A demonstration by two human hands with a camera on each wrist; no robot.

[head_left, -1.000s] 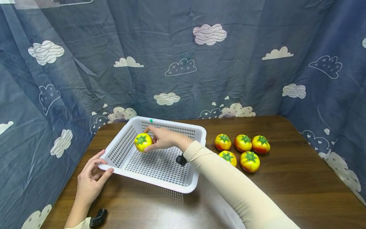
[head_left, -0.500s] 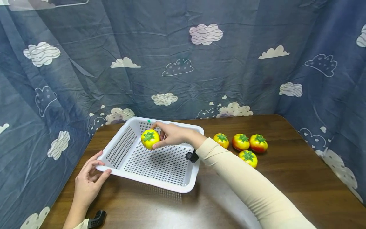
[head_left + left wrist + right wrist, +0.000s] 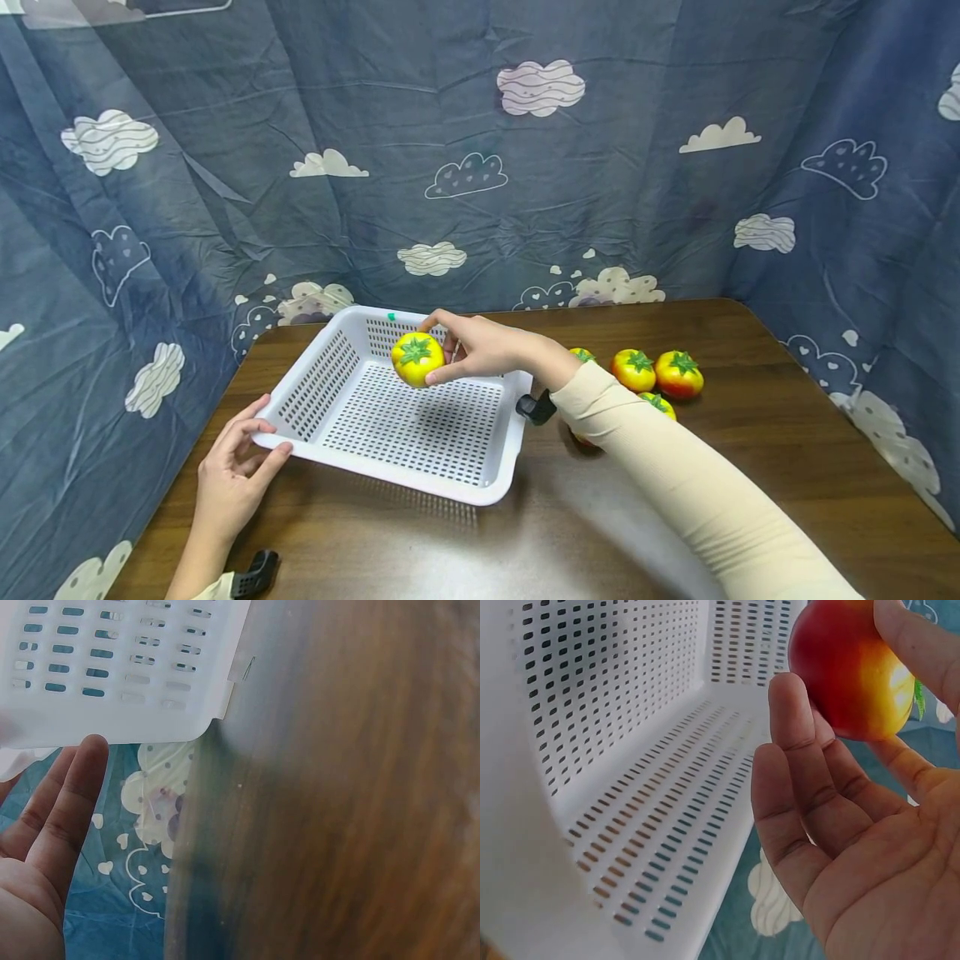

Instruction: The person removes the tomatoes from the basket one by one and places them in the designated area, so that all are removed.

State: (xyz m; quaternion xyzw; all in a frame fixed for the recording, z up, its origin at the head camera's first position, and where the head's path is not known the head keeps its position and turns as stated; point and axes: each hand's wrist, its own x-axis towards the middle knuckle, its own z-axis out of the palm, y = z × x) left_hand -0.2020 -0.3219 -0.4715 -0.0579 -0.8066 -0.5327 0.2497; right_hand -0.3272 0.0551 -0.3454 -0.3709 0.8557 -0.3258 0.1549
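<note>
My right hand (image 3: 487,350) holds a yellow-and-red tomato (image 3: 417,359) with a green leafy top, between thumb and fingers, over the white basket (image 3: 375,465). In the right wrist view the tomato's red underside (image 3: 847,667) shows, with the thumb on one side and fingers on the other. My left hand (image 3: 232,475) grips the basket's near left corner, fingers on the rim and thumb at its front edge. From the left wrist, two fingers (image 3: 71,810) show against the perforated basket wall (image 3: 112,712).
Several more tomatoes (image 3: 678,374) lie on the brown wooden table (image 3: 750,467) right of the basket, some partly hidden by my right sleeve (image 3: 675,475). A blue curtain (image 3: 480,208) with white clouds hangs behind the table and along its sides.
My right hand has moved to the right and slightly up with the tomato, over the basket. The left hand stays on the basket corner. My right sleeve now covers more of the tabletop tomatoes.
</note>
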